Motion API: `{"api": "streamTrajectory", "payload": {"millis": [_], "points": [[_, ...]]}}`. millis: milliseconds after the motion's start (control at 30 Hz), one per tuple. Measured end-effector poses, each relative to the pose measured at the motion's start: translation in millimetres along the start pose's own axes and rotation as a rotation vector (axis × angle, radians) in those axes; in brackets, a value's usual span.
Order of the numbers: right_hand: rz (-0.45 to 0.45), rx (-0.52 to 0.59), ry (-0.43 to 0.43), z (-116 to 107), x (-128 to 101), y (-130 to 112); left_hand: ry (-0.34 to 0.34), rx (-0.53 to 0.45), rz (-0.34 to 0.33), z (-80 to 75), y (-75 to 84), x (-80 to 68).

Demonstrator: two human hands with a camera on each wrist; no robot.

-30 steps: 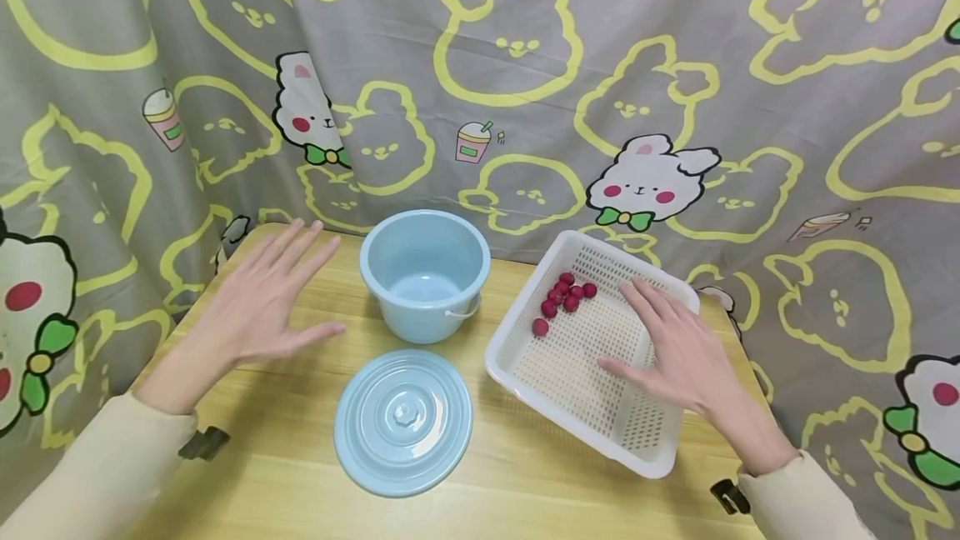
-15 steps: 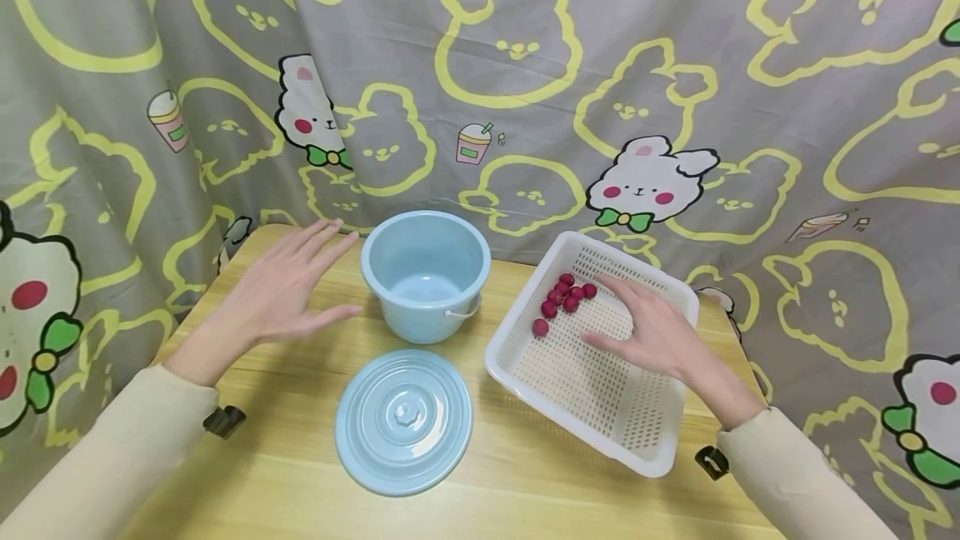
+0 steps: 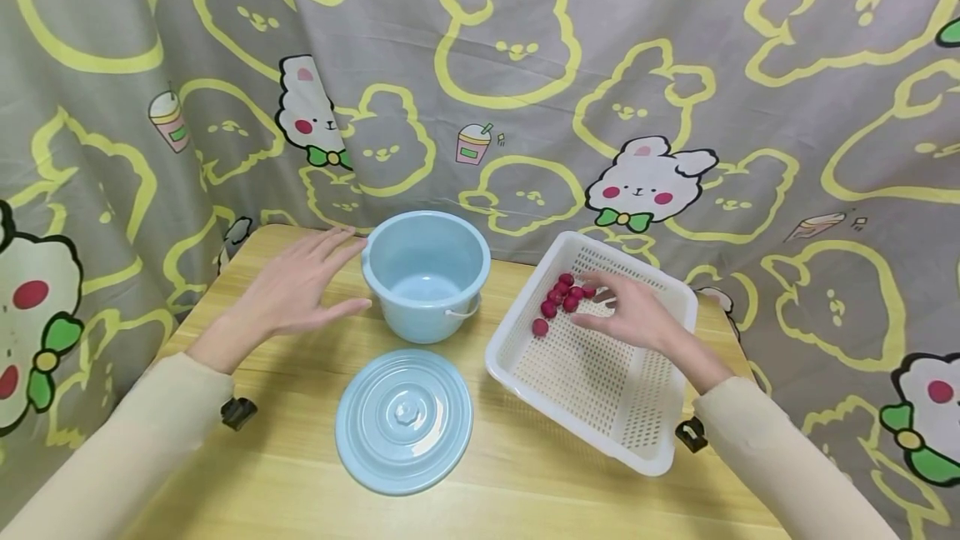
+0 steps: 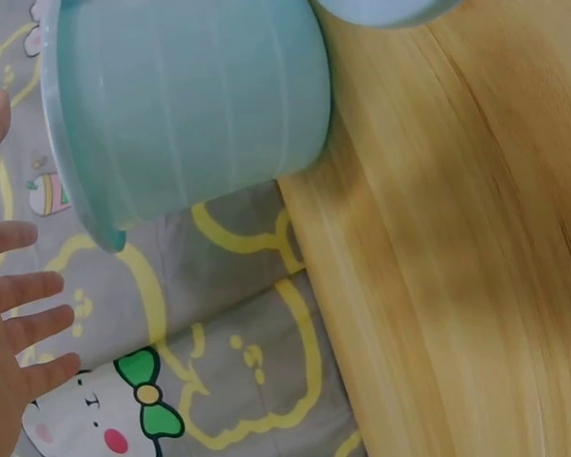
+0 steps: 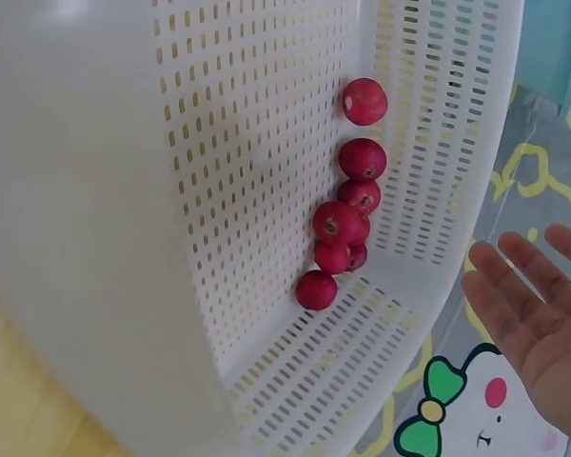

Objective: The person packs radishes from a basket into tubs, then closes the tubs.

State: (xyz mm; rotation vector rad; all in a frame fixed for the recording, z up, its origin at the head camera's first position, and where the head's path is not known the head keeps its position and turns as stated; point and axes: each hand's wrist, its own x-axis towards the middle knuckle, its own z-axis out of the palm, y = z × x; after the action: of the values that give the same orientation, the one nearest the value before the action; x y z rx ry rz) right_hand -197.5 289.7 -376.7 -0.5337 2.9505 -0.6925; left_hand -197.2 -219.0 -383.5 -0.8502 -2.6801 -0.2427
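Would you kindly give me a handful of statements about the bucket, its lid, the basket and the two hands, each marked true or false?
1. The blue bucket stands open, with its lid lying flat on the table in front of it. True.
2. The red fruits lie inside the bucket. False: they lie in the white basket, gathered near its far left corner.
3. The right hand reaches into the basket, fingers close to the fruits. True.
4. The left hand grips the lid. False: it is open beside the bucket, fingertips near its rim.
5. The basket is stacked on the lid. False: they lie apart, side by side.
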Motion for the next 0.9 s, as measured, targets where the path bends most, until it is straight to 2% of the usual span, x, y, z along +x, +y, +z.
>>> {"api": "streamTrajectory", "payload": {"millis": [300, 733, 900], "points": [[0.045, 0.089, -0.070, 11, 16, 4, -0.012, -0.019, 0.001, 8.6, -4.2, 5.8], [0.073, 0.107, -0.174, 26, 39, 8, 0.006, -0.041, 0.008, 11.4, -7.4, 11.6], [0.064, 0.100, -0.185, 32, 45, 11, 0.006, -0.043, 0.005, 13.1, -7.2, 12.0]]}}
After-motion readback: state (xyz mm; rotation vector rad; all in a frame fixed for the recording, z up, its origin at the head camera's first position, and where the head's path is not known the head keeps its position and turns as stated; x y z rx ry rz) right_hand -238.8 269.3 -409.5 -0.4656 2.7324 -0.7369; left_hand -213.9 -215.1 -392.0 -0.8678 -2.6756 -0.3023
